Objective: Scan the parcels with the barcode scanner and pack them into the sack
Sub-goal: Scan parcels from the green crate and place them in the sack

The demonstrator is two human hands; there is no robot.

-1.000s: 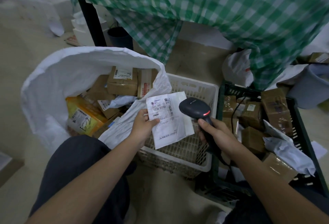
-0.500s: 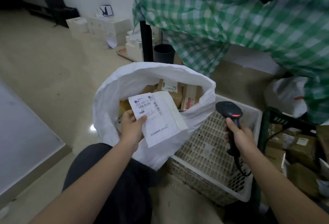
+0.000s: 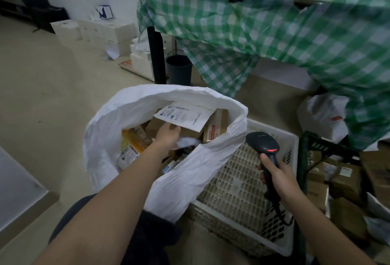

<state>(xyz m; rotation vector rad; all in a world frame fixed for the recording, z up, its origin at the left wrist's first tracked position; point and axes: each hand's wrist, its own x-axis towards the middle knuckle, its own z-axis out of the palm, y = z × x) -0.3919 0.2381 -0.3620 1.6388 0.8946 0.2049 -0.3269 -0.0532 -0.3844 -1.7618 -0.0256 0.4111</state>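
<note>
Inside the one white sack point(image 3: 105, 129), the left hand point(image 3: 167, 136) holds one white parcel point(image 3: 185, 115) by its edge, label print unreadable, while the right hand point(image 3: 278, 177) grips one black scanner point(image 3: 262, 143) over the white basket point(image 3: 238, 182).

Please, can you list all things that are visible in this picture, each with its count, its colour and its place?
sack: one, white, open, centre on the floor
flat parcel: one, white with a label, over the sack mouth at the left fingertips
parcels in sack: several, brown and yellow
scanner: one, black with a red light, over the white basket
basket: one, white, right of the sack
crate: one, dark green, far right, holding brown boxes
tablecloth: one, green check, over a table at the back
bin: one, dark, under the table
white boxes: several, by the wall
left hand: in the sack mouth
right hand: gripping the scanner
</note>
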